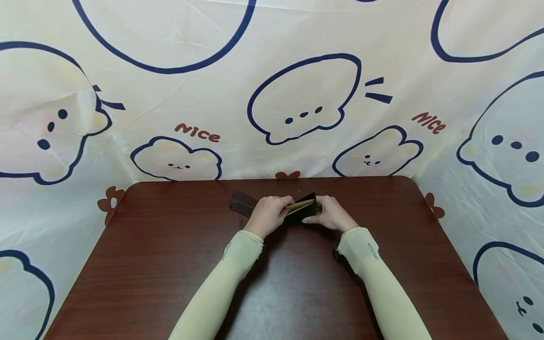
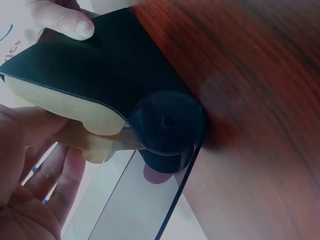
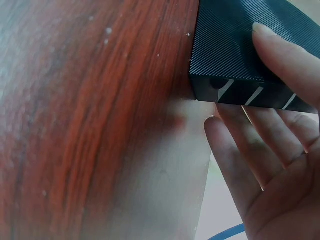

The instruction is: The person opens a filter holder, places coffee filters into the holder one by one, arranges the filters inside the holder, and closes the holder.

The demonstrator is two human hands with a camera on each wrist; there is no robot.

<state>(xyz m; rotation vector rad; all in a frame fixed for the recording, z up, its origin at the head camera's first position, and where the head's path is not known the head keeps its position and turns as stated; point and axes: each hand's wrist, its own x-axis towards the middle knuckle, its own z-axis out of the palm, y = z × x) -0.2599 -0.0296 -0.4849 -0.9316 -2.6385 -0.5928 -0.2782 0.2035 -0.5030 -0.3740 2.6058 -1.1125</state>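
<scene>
A black ribbed card box [image 2: 110, 60] with a see-through hinged lid [image 2: 135, 195] stands on the table. Its lid is swung back, lying toward the left in the head view [image 1: 243, 203]. Tan tabbed divider cards [image 2: 70, 100] show along the box's opening. My left hand [image 1: 268, 215] pinches these cards between thumb and fingers at the opening. At the box's other end, my right hand [image 1: 332, 215] grips the case, thumb [image 3: 280, 52] on the ribbed face and fingers under the slotted side [image 3: 240, 92].
The dark brown wooden table [image 1: 170, 264] extends around the box. A pale curtain [image 1: 297, 28] with blue-outlined cartoon figures hangs behind and at both sides. Pale sleeves cover both forearms.
</scene>
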